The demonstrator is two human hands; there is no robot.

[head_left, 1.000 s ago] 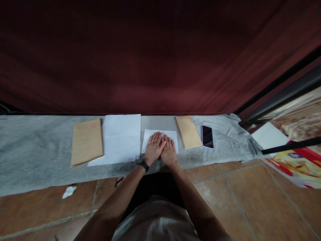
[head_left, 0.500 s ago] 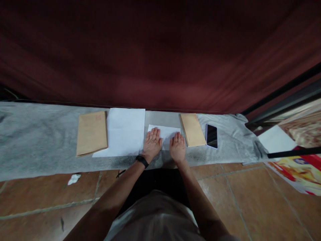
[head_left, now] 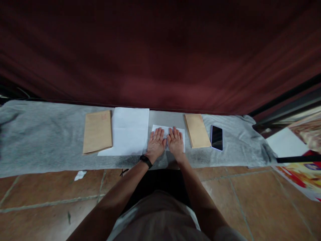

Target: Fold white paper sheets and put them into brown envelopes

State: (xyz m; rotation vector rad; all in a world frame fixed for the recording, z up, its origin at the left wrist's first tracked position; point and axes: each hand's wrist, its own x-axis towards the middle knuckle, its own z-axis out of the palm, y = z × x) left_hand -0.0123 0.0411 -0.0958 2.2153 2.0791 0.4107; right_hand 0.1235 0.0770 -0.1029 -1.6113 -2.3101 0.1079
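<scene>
A small white piece of paper, seemingly folded (head_left: 182,137), lies flat on the grey cloth-covered surface (head_left: 55,134) in front of me. My left hand (head_left: 156,144) rests palm down on its left part, fingers stretched out. On its right part lies my right hand (head_left: 175,142), also flat, close beside the left. Both hands cover much of the paper. Larger white paper sheets (head_left: 130,130) are just left of my left hand. Right of my right hand sits a narrow brown envelope (head_left: 198,130).
A stack of larger brown envelopes (head_left: 97,132) overlaps the white sheets' left edge. A phone (head_left: 217,137) lies right of the narrow envelope. Behind the surface hangs a dark red cloth (head_left: 160,60). A crumpled white scrap (head_left: 80,175) is on the tiled floor (head_left: 50,187).
My right hand has slid left across the small paper, closer to my left hand, baring its right edge. The whole view has shifted slightly, with things appearing further right.
</scene>
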